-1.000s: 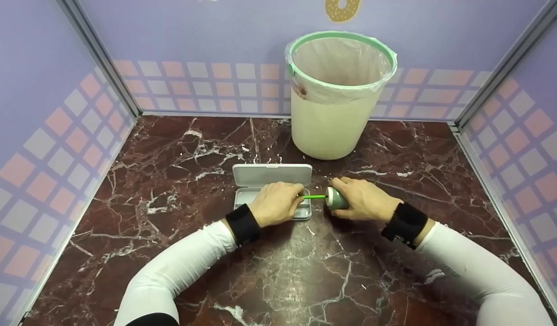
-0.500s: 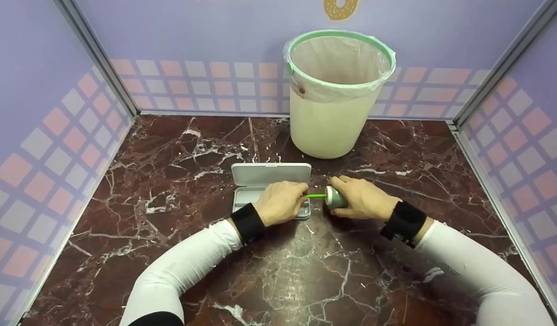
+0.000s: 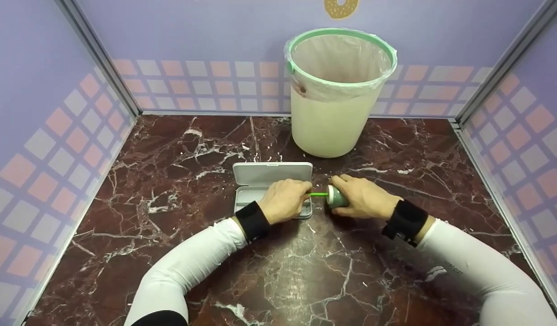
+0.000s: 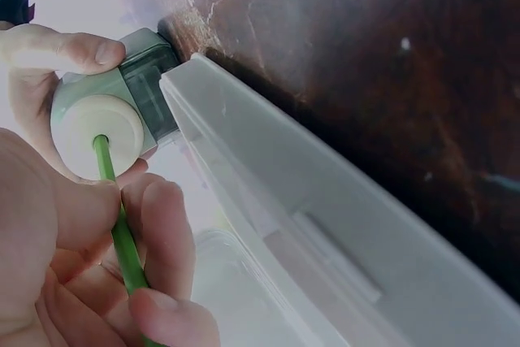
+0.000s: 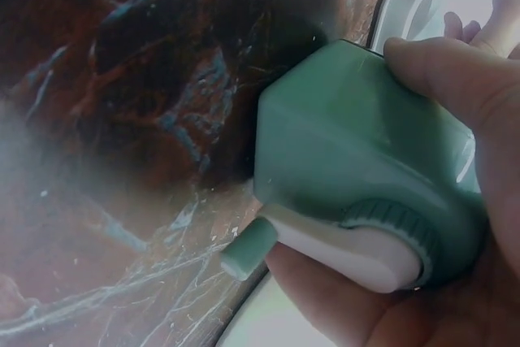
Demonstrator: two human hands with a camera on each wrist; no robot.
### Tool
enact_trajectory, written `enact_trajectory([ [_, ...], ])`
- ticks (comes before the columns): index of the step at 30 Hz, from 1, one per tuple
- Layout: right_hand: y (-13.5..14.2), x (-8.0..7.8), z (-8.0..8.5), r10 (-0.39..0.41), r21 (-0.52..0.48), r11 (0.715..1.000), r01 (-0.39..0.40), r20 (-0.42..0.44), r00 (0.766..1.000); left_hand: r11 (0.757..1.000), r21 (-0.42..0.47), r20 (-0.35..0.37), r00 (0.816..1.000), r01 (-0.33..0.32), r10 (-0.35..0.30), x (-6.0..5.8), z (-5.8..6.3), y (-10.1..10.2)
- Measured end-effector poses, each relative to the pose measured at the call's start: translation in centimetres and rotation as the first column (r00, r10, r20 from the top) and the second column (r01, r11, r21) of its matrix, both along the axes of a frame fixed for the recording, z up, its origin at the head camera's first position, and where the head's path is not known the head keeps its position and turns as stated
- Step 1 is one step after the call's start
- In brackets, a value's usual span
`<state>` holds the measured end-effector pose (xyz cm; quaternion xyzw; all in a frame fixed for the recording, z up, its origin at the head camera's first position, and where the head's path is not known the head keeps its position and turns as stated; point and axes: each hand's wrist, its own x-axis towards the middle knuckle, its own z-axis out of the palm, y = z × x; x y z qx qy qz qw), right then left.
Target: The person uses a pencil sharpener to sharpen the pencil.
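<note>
My left hand (image 3: 283, 200) pinches a green pencil (image 3: 318, 194) between thumb and fingers. The pencil's far end sits in the round pale opening of a green crank pencil sharpener (image 3: 339, 198), as the left wrist view also shows. My right hand (image 3: 365, 197) grips the sharpener's body (image 5: 349, 127) from the right, thumb on one side. In the right wrist view its crank handle (image 5: 341, 249) points away from the palm, with no finger turning it. Under and behind my left hand a white pencil case (image 3: 271, 174) lies with its lid up; the hand hides part of its inside.
A pale bin (image 3: 332, 120) with a green rim and a plastic liner stands behind the case and sharpener. The dark red marbled table (image 3: 192, 271) is walled by purple panels (image 3: 206, 31) at the back and both sides. Small white crumbs lie near the case.
My left hand has shifted slightly right, toward the sharpener, and less of the pencil shows between them. The right hand and sharpener stay nearly in place.
</note>
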<state>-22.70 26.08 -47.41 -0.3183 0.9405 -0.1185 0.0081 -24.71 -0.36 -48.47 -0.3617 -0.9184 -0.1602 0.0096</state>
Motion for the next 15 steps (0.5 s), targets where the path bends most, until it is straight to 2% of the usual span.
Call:
enact_trajectory([
  [7,0.13,-0.04,-0.14,0.030,-0.020,0.999,-0.030,-0.029,0.999,1.000,0.010,0.002,1.000,0.002,-0.002,-0.13,0.20,0.19],
  [15,0.22,-0.09,-0.48,0.024,-0.057,0.998,-0.024,-0.013,1.000,1.000,0.006,0.015,1.000,-0.012,0.012,-0.21,0.32,0.48],
])
